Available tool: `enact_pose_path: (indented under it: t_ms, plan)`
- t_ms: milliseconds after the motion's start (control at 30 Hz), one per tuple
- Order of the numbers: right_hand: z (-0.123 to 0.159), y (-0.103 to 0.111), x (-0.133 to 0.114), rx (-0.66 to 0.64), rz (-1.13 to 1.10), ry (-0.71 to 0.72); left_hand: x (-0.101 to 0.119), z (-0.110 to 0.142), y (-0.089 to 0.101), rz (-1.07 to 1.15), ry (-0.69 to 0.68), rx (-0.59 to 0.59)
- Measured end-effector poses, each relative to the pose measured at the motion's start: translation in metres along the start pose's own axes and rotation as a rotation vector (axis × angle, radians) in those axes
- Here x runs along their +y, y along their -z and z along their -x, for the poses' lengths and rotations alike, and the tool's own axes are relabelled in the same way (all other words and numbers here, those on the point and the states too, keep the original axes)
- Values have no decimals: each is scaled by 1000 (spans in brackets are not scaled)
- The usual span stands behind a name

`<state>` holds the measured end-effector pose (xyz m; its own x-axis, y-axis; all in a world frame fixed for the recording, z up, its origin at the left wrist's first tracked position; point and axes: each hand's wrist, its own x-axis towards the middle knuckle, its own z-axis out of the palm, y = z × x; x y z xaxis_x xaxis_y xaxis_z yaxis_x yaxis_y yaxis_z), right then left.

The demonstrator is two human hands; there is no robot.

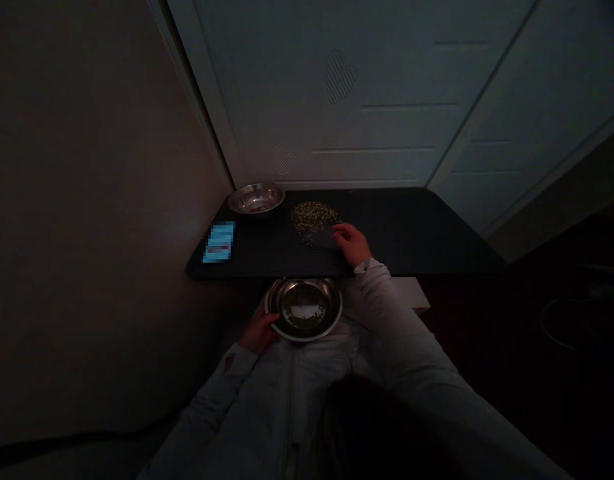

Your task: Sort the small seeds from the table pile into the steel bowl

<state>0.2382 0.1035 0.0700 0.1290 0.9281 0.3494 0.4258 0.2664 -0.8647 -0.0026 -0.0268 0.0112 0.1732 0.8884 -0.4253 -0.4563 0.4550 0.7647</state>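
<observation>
My left hand (261, 332) grips the left rim of a shiny metal bowl (335, 319), holding it over my lap just below the table's front edge. Small green grains (307, 323) lie in a ring on the bowl's bottom. Over the table, my right hand (354, 245) is at the lower right side of a spread pile of small yellowish-green grains (314, 217). Its fingers are bent and drawn together, pointing left. A faint greyish patch shows beside the fingertips; in the dim light I cannot make out what they hold, if anything.
A second metal bowl (257, 199) with something small and reddish inside stands at the back left of the dark table (417, 230). A lit phone (219, 242) lies at the left edge. Behind is a white panelled door (387, 127), and a wall (87, 233) rises at left.
</observation>
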Motion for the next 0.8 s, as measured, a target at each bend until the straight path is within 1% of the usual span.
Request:
enact_pose_path:
  t_ms: [133, 233, 300, 367, 533, 800]
  plan:
    - [2, 0, -2, -20, -13, 7, 1, -2, 2, 4, -13, 0]
    - [5, -1, -5, -76, -56, 5, 1, -1, 2, 0, 1, 24]
    - [7, -3, -7, -124, -91, -17, 1, -1, 3, -1, 15, 47]
    - [8, -3, -9, -143, -109, -40, 1, 0, 4, 1, 19, 62]
    - [6, -3, -5, -70, -95, -41, 0, -1, 5, 3, 13, 59]
    - [3, -1, 1, -61, -14, -12, 5, 3, -2, 0, -6, 10]
